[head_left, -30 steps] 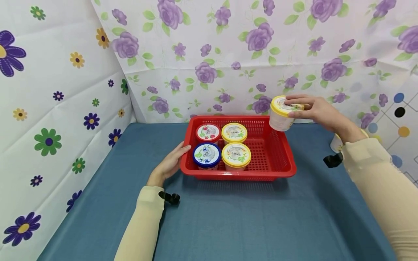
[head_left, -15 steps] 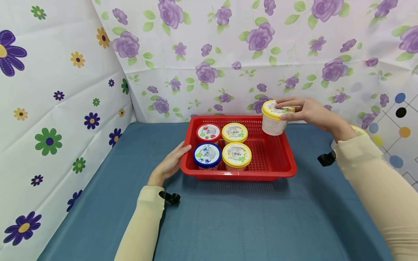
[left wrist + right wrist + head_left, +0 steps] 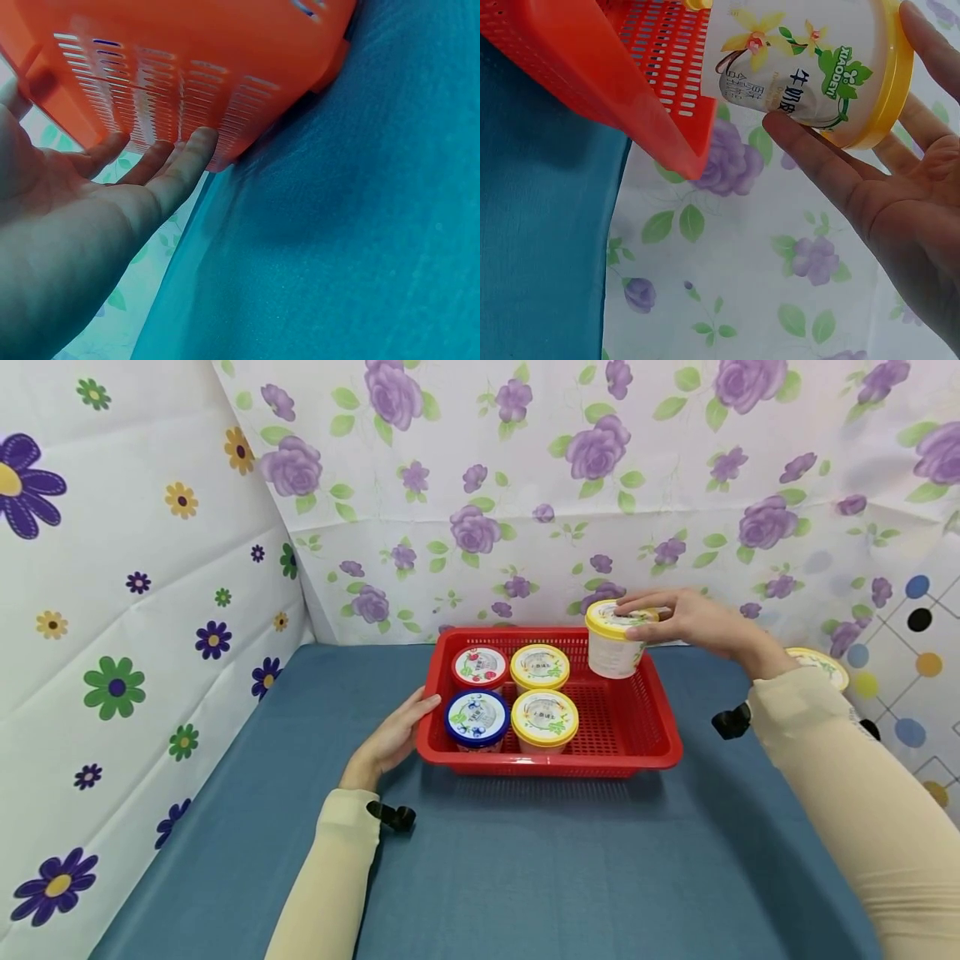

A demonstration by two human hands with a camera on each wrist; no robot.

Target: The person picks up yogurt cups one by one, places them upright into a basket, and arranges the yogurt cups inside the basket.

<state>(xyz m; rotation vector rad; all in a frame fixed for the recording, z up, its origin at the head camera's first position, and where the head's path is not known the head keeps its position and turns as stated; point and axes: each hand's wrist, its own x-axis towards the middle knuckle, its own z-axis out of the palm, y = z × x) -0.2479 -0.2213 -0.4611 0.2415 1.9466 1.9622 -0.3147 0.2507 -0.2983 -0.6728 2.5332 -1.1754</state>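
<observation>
My right hand (image 3: pixel 693 622) grips a white ice cream tub (image 3: pixel 611 656) by its yellow lid, thumb and fingers spread round it. Tilted slightly, the tub hangs over the back right part of a red plastic basket (image 3: pixel 480 766). In the right wrist view the tub (image 3: pixel 810 67) shows vanilla flowers and a green leaf logo. My left hand (image 3: pixel 393 735) rests at the basket's left end; in the left wrist view its extended fingers touch the slotted wall. Standing inside on the left are a red-lidded tub (image 3: pixel 480 667), a blue-lidded tub (image 3: pixel 477 718) and two yellow-lidded tubs (image 3: pixel 544 718).
Another yellow-lidded tub (image 3: pixel 821 667) stands at the far right, partly behind my right sleeve. Blue cloth (image 3: pixel 562 868) covers the table. Flower-printed sheets (image 3: pixel 472 460) hang at the back and left. Each wrist wears a black camera mount (image 3: pixel 392 816).
My right hand has carried the tub left and slightly down, from the basket's back right corner to over its inside. More of the far-right tub's lid shows. The left hand has stayed put.
</observation>
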